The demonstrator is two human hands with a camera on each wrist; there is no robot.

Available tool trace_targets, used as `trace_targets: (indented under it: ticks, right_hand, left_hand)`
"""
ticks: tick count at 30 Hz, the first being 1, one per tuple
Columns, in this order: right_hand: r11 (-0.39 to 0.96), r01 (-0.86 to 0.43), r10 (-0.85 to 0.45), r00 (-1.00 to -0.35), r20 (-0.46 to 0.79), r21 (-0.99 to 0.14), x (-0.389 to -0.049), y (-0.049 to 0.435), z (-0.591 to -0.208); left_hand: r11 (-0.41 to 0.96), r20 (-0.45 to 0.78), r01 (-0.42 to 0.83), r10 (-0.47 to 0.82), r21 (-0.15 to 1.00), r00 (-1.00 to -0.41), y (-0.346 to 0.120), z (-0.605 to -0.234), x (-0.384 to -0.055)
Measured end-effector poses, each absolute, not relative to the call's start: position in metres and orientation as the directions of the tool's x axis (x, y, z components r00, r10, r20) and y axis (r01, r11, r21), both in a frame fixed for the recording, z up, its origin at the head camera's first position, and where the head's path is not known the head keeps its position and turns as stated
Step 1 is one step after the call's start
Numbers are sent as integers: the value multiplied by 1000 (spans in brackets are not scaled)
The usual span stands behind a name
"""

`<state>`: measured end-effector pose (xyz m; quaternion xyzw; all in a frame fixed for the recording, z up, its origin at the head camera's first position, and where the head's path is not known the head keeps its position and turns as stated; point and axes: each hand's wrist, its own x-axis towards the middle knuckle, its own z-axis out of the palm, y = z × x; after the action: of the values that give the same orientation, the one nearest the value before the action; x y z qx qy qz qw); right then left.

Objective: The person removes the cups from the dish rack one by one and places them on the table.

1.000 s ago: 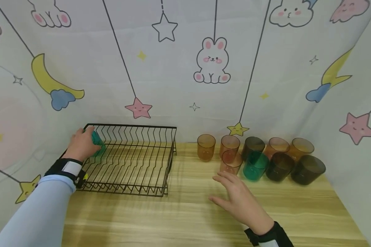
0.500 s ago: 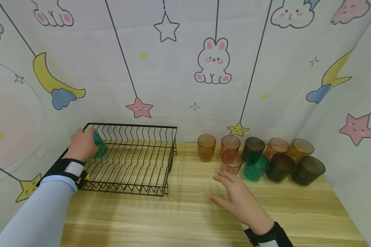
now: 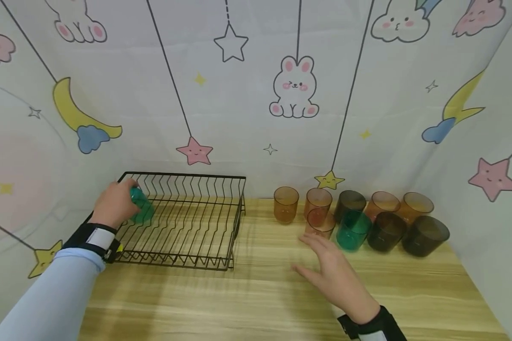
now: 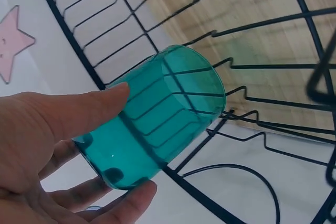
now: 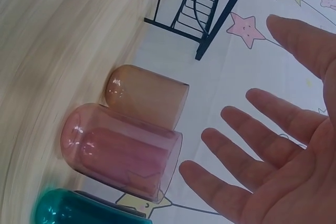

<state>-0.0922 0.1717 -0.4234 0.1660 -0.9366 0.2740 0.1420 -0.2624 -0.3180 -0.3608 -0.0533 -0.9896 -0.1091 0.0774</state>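
My left hand [image 3: 116, 203] holds a teal see-through cup [image 3: 142, 208] at the left end of a black wire dish rack [image 3: 192, 222]. In the left wrist view, the thumb lies along one side of the cup [image 4: 157, 114] and fingertips curl round the other. The cup is tilted there, close over the rack's wires [image 4: 262, 66]. My right hand [image 3: 337, 279] is held with its fingers spread and nothing in them. It is nearest a pink cup [image 5: 123, 150], whose rim is near the fingertips in the right wrist view; an amber cup [image 5: 147, 95] stands beyond.
Several upright see-through cups stand grouped at the back right of the wooden table [image 3: 264, 303], among them an amber cup [image 3: 286, 206], a second teal cup [image 3: 353, 231] and a dark grey cup [image 3: 425, 237]. A white cloth [image 3: 247, 104] with cartoon prints hangs close behind.
My left hand and the teal cup have shifted slightly to the right within the rack, and more of the cup shows. The right hand has barely moved.
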Motion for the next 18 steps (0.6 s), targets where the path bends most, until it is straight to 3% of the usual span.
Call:
trace_targets:
  ticks: [8,18]
  right_hand:
    - [781,-390,-182,-889,419,-488,-94,169,-419]
    - [771,-357,-120,-895,430,-527,-91,165,-418]
  left_hand:
    - [948,256,137,62,287,-965,-290,-337,-248]
    - [765,380,299,77,570,-922,-221,-312,-207]
